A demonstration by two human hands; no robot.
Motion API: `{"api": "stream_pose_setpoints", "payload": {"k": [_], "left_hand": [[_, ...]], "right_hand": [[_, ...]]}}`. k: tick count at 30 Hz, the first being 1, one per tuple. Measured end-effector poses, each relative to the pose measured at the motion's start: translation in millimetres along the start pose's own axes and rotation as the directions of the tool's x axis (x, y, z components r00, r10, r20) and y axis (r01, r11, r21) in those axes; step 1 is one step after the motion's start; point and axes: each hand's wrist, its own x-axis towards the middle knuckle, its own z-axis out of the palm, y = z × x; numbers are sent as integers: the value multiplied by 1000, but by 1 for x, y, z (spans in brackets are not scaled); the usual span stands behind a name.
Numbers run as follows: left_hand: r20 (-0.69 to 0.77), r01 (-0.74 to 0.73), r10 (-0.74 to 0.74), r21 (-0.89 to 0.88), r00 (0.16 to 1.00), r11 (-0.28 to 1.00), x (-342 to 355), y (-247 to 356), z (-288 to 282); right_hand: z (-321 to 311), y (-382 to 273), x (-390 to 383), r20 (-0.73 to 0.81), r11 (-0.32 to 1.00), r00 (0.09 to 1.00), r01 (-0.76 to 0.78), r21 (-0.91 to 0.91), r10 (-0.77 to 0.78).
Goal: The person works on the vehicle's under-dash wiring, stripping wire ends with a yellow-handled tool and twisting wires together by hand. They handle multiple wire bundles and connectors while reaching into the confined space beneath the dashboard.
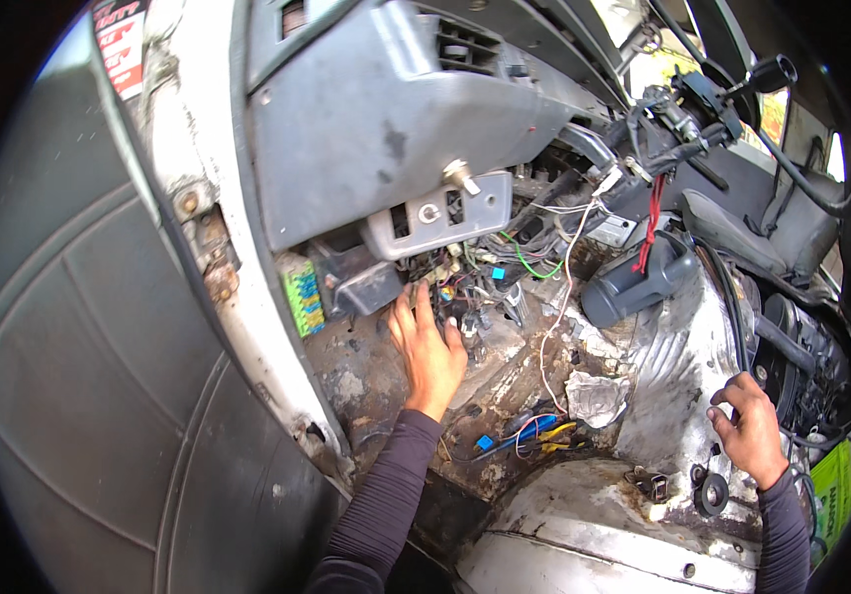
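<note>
My left hand point(428, 358) reaches under the dashboard point(366, 148), its fingers and thumb spread. The fingertips are at the bundle of loose wires and connectors point(445, 277) below a grey switch panel point(435, 216); whether they touch a connector I cannot tell. My right hand point(750, 434) is over the bare metal engine cover point(668, 396), fingers loosely bent and thumb apart, with no object visible in it. Just below it lies a black rubber ring point(711, 494). A fuse box point(304, 299) with a green label is left of my left hand.
A dark grey plastic steering column cover point(633, 282) with a red cord stands at centre right. Blue- and yellow-handled tools point(534, 434) lie on the rusty floor. The steering column point(683, 119) juts out at upper right. The door point(79, 376) fills the left side.
</note>
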Motion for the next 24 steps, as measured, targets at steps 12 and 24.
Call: {"api": "stream_pose_setpoints", "payload": {"k": [12,24], "left_hand": [[104,339,-323,-292,941,894,-15,-23,-23],[535,586,-259,-644,804,492,-42,5,-115]], "right_hand": [[39,-126,87,337,749,716,661,-45,-611],[116,-162,162,571,848,641,479,226,-514]]}}
